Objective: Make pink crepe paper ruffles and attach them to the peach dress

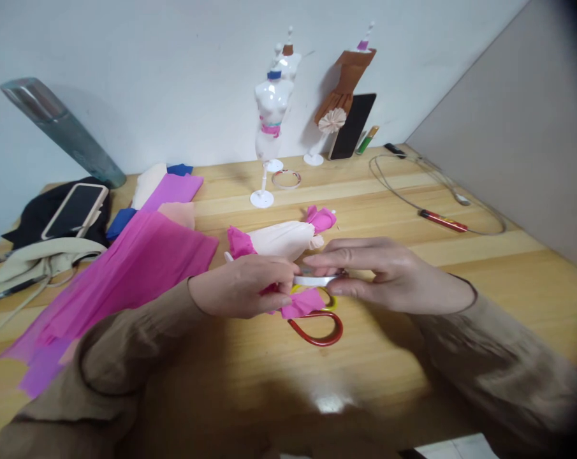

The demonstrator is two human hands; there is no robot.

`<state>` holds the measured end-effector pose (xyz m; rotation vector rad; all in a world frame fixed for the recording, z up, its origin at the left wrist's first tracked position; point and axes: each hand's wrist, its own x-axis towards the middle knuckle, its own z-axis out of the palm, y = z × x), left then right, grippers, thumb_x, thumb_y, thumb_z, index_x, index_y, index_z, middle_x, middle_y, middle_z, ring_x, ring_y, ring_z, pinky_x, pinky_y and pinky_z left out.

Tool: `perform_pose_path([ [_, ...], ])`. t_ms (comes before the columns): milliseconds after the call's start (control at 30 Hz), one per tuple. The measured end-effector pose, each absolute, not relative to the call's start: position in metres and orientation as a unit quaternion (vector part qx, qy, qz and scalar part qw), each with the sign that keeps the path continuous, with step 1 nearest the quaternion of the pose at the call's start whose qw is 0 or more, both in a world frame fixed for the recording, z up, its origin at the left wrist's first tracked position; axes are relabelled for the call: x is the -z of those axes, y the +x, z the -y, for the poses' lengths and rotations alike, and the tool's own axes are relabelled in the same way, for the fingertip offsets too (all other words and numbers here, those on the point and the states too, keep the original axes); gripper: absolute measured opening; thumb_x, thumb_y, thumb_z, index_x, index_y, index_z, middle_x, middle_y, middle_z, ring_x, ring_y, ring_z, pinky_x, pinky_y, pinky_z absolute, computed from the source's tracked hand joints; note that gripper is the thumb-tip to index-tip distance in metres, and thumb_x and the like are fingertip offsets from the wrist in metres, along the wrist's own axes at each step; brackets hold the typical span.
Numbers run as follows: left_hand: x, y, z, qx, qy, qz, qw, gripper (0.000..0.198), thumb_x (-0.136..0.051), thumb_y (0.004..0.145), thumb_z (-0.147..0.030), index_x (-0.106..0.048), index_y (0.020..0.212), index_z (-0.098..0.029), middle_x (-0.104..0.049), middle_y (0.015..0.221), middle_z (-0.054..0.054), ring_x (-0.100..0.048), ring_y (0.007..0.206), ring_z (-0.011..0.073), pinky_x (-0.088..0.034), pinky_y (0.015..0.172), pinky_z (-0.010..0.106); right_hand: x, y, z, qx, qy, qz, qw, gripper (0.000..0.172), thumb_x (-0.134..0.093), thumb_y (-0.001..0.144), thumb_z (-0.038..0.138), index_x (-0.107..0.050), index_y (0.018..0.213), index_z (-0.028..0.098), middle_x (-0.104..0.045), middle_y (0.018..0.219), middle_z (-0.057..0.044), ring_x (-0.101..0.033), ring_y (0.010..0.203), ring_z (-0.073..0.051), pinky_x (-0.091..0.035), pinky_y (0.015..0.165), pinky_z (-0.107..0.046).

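My left hand (250, 285) is closed on a small pink crepe paper piece (305, 302), which spreads out below its fingertips. A narrow white roll of tape (317, 280) is pinched between the thumb and fingers of my right hand (391, 271), and its near side touches my left fingers. Under both hands lie scissors with a red handle loop (324, 338) and a yellow one; their blades are hidden. Just beyond, a small dress form (283, 239) wrapped in white and pink paper lies on its side.
Pink and purple crepe sheets (139, 274) cover the left of the wooden table (365, 395), near a phone (75, 210) and a spray bottle (63, 131). White mannequins (271, 105), one in a brown dress (350, 80), stand at the back. A cable (403, 203) lies right.
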<state>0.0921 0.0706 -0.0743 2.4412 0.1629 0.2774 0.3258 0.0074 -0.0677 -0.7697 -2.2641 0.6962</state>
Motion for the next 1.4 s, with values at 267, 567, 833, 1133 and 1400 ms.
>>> perform_pose_path([
  [267,0.063,0.088,-0.086,-0.057,0.832,-0.049,0.550,0.022,-0.051,0.088,-0.020,-0.045,0.067,-0.017,-0.057,0.075,0.003,-0.053,0.070,0.0128,-0.044,0.067,0.027,0.049,0.328,-0.017,-0.320,-0.254,0.850,0.332,0.052,-0.071,0.081,0.011,-0.060,0.130,0.024,-0.071,0.092,-0.005,-0.065,0.081,-0.012,-0.055,0.071,-0.022],
  [567,0.072,0.088,-0.096,-0.112,0.769,-0.037,0.628,0.027,-0.055,0.087,-0.030,-0.046,0.066,-0.016,-0.044,0.065,-0.001,-0.041,0.062,0.0116,-0.035,0.062,0.028,0.078,0.327,-0.033,-0.435,-0.304,0.692,0.489,0.039,-0.080,0.074,0.031,-0.072,0.111,0.027,-0.073,0.091,-0.004,-0.067,0.079,-0.014,-0.056,0.074,-0.029],
  [833,0.077,0.085,-0.098,-0.152,0.741,-0.083,0.649,0.036,-0.060,0.085,-0.042,-0.046,0.064,-0.016,-0.045,0.067,0.000,-0.043,0.066,0.0126,-0.037,0.065,0.028,0.094,0.342,-0.030,-0.358,-0.348,0.489,0.715,0.010,-0.067,0.084,0.024,-0.074,0.081,0.017,-0.063,0.064,-0.001,-0.059,0.058,-0.011,-0.045,0.048,-0.020],
  [1133,0.082,0.085,-0.100,-0.142,0.743,-0.080,0.650,0.035,-0.059,0.087,-0.044,-0.050,0.069,-0.015,-0.065,0.099,0.013,-0.058,0.104,0.0229,-0.043,0.092,0.037,0.126,0.321,0.047,-0.229,-0.379,0.861,0.250,0.042,-0.062,0.083,0.014,-0.060,0.125,0.016,-0.064,0.112,-0.015,-0.061,0.109,-0.025,-0.054,0.089,-0.038],
  [1400,0.084,0.087,-0.098,-0.133,0.723,-0.065,0.675,0.036,-0.060,0.087,-0.044,-0.047,0.070,-0.015,-0.064,0.109,0.017,-0.060,0.098,0.0210,-0.045,0.087,0.035,0.123,0.303,0.063,-0.210,-0.442,0.859,0.150,0.042,-0.050,0.090,0.017,-0.053,0.132,0.014,-0.061,0.117,-0.017,-0.063,0.105,-0.024,-0.057,0.086,-0.036],
])
